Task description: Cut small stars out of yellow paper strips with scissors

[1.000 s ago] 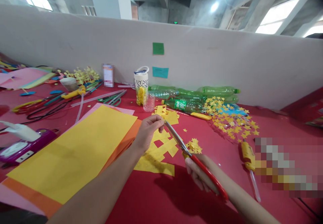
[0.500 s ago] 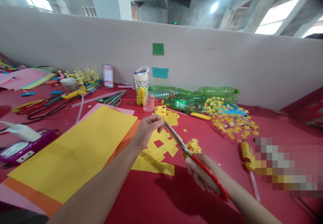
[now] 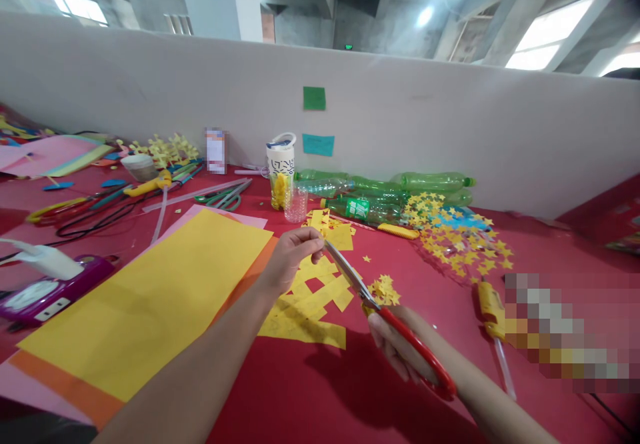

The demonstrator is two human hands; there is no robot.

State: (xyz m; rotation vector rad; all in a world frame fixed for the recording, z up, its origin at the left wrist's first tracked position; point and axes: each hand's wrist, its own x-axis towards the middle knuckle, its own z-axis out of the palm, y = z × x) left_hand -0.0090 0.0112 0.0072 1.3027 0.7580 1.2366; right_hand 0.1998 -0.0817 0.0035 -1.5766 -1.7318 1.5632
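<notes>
Red-handled scissors (image 3: 413, 343) are in my right hand (image 3: 395, 344), their blades pointing up and left to my left fingertips. My left hand (image 3: 295, 254) is pinched closed at the blade tips; a tiny yellow bit shows at its fingers, too small to make out. Beneath the hands lie yellow paper scraps (image 3: 305, 327) on the red table (image 3: 280, 391). A small pile of yellow stars (image 3: 384, 289) sits just beyond my right hand, with one loose star (image 3: 367, 259) nearby.
Yellow sheets (image 3: 150, 297) lie over orange and pink ones at left, near a purple power strip (image 3: 60, 301). Green bottles (image 3: 380, 209), a cup (image 3: 281, 174) and green-handled scissors (image 3: 227, 197) stand or lie behind. At right are a star cluster (image 3: 465, 244) and a yellow glue gun (image 3: 491, 307).
</notes>
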